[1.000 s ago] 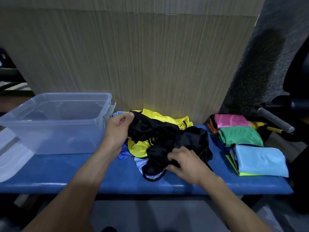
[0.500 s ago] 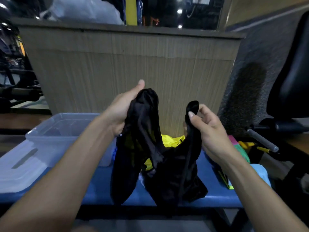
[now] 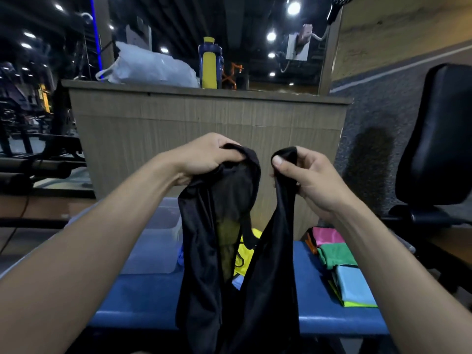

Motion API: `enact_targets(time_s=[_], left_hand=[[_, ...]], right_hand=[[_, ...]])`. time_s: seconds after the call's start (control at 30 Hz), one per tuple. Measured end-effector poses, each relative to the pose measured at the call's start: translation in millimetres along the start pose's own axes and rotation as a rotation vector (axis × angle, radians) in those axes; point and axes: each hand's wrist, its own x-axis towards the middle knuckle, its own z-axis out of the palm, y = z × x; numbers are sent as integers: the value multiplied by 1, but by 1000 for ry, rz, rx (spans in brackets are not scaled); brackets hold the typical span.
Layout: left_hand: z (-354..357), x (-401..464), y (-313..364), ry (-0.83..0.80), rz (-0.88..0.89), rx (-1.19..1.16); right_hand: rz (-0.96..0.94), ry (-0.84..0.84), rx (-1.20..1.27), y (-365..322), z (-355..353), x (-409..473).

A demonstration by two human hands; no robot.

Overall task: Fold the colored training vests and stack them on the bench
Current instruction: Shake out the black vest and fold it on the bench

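Both forearms are bare, no sleeves in view, entering from seven and five o'clock. The left hand point(image 3: 209, 157) and right hand point(image 3: 309, 180) wear no gloves, rings or watch.

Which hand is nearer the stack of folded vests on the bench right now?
Right. The right hand holds a black vest strap above and just left of the folded stack; the left hand grips the other strap farther left.

Dim indoor scene, lit by round ceiling lamps point(image 3: 293, 7) that are blown out with glare; edges are bent by wide-angle distortion; background is soft.
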Motion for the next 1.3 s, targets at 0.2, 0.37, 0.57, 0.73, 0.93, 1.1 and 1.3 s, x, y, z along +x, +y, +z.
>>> enact_targets(time_s=[0.2, 0.37, 0.57, 0.73, 0.93, 1.1, 1.3], left_hand=[[-3, 1, 11, 142, 28, 201], [-13, -2, 27, 120, 48, 400], [-16, 1, 38, 115, -9, 460], [-11, -2, 43, -155, -161, 377], [16, 5, 27, 4, -165, 500], [18, 8, 13, 29, -120, 414], [17, 3, -1, -153, -131, 36]], right_hand=[[68, -133, -32, -10, 0, -6], [40, -213, -170, -23, -1, -7], [-15, -238, -327, -28, 4, -6], [-34, -228, -418, -27, 9, -8], [-224, 5, -596, -19, 28, -9], [-161, 23, -667, -9, 31, -10], [31, 16, -475, 7, 23, -1]])
